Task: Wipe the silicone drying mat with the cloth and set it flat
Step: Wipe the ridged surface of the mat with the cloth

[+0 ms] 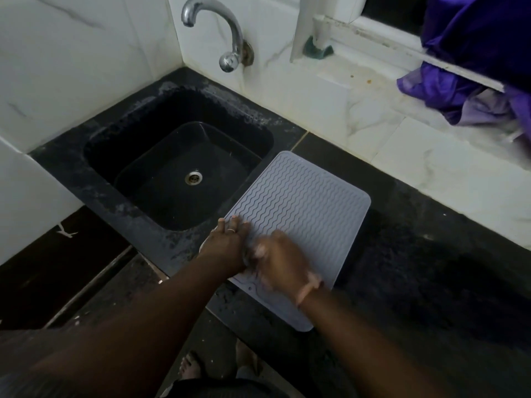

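**Wiping the mat beside the sink**

The silicone drying mat (301,222) lies on the table just beside the sink (178,168). The left hand (227,242) presses flat, fingers spread, to hold it. The blurred right hand (283,265) seems to wipe; its grip and the cloth I cannot tell.

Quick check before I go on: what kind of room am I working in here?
Most likely a home kitchen: a black sink set in a dark counter, a wall tap above it, and a ridged grey drying mat beside the sink.
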{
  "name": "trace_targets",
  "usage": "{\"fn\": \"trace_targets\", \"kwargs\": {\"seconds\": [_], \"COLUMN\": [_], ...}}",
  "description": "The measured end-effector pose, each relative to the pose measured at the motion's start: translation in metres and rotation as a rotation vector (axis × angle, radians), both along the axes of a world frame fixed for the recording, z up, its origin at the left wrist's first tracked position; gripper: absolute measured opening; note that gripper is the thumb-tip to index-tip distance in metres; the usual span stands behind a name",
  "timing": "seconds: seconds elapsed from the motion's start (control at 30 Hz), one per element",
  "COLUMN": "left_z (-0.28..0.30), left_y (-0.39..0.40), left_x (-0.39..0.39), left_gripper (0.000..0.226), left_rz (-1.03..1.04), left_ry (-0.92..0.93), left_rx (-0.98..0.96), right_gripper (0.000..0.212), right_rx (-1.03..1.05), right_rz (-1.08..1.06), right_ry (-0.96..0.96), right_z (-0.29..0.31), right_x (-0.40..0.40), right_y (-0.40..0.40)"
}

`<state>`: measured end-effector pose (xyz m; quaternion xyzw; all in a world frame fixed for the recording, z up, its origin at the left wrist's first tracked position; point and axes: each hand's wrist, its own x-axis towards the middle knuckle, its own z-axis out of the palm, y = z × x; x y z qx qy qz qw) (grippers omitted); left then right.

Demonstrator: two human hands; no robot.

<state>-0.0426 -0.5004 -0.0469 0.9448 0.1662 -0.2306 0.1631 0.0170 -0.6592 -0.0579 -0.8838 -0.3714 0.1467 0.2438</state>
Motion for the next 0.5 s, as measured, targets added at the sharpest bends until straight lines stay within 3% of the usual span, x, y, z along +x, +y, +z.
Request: {"fn": "trace_targets", "kwargs": {"seconds": [0.13, 0.33, 0.5], "left_z": [-0.004, -0.003, 0.0], "left_y": [-0.003, -0.006, -0.002], "left_x": [0.013, 0.015, 0.017], "left_gripper": [0.128, 0.135, 0.134], "left_rz": [-0.078, -0.086, -0.086], "left_ry": [0.059, 0.113, 0.151], "left_rx": [-0.017, -0.007, -0.025], "right_gripper": [0.015, 0.016, 0.015], "right_rx": [0.003, -0.029, -0.051], "right_rz": [0.026, 0.134, 0.042], "right_ry": [0.018, -0.08, -0.104], "right_z": [-0.015, -0.009, -0.013], "right_x": [-0.019, 0.03, 0.096], "right_y": [-0.005, -0.008, -0.009]}}
